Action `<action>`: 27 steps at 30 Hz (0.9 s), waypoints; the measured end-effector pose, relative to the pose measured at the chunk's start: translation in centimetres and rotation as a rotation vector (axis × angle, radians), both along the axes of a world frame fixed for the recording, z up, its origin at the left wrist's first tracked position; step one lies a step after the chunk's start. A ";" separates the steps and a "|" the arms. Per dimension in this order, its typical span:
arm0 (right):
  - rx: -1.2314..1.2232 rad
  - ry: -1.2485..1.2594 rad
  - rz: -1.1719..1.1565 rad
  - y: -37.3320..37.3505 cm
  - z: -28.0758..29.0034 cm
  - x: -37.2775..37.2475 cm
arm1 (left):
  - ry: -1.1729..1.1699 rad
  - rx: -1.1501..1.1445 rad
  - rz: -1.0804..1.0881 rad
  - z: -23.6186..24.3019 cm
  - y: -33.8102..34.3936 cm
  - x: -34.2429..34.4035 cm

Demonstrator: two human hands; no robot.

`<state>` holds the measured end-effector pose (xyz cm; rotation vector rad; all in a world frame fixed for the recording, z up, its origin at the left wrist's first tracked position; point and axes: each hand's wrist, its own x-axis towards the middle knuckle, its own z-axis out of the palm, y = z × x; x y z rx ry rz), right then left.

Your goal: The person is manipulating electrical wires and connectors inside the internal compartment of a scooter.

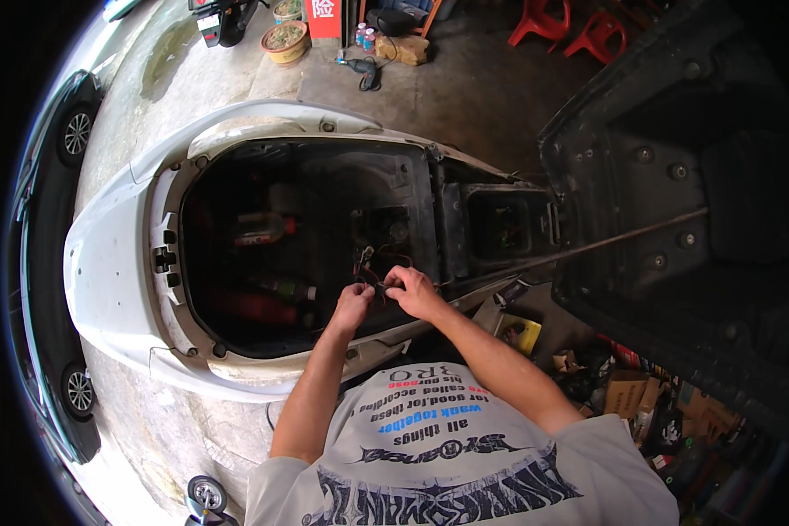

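Note:
Both hands work over the open under-seat compartment (324, 167) of a white scooter (114, 254). My left hand (354, 303) is closed in a pinch on thin dark and reddish wires (373, 275). Close beside it on the right, my right hand (414, 291) pinches the same wires, its fingertips almost meeting the left ones. The wires rise from a square opening (384, 226) in the compartment floor, and a small connector (365, 254) shows among them. The exact ends in my fingertips are too small to make out.
A bottle with a red cap (261, 229) and a clear bottle (285, 287) lie inside the compartment. The raised seat (666, 175) stands at right, with a rod (622, 232) reaching to it. Boxes and clutter (631, 394) lie lower right; a power drill (364, 72) rests beyond the scooter.

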<state>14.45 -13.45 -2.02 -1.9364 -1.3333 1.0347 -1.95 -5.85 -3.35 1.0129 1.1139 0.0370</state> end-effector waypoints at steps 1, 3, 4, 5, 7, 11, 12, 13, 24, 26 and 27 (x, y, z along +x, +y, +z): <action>0.034 0.009 0.002 0.0 -0.2 0.3 | -0.014 -0.004 0.036 -0.1 0.2 -0.1; -0.166 -0.008 -0.141 -0.4 -0.2 1.5 | -0.028 -0.008 0.069 -0.5 0.6 -0.3; -0.179 0.008 -0.145 -0.7 -0.1 2.0 | 0.016 0.021 0.137 -0.6 0.8 -0.4; -0.123 0.024 -0.114 -0.9 0.0 2.4 | 0.056 0.047 0.196 -0.7 1.0 -0.6; -0.127 0.121 -0.152 -1.1 0.2 2.8 | 0.055 0.096 0.219 -0.9 1.2 -0.9; -0.047 0.406 -0.217 -0.4 0.0 1.9 | 0.019 0.037 0.164 -1.0 0.5 -0.5; -0.021 0.397 -0.197 -0.2 0.0 1.5 | 0.018 0.026 0.146 -1.0 0.3 -0.3; -0.032 0.458 -0.208 -0.2 -0.1 1.2 | 0.011 0.048 0.161 -1.0 0.1 -0.2; -0.098 0.676 -0.326 -0.4 -0.4 0.5 | -0.012 -0.005 0.151 -1.0 0.3 -0.4; -0.067 0.688 -0.279 -0.4 -0.5 0.6 | -0.038 -0.019 0.190 -1.0 0.2 -0.3; -0.098 0.681 -0.297 -0.4 -0.5 0.6 | -0.059 -0.037 0.187 -0.9 0.1 -0.3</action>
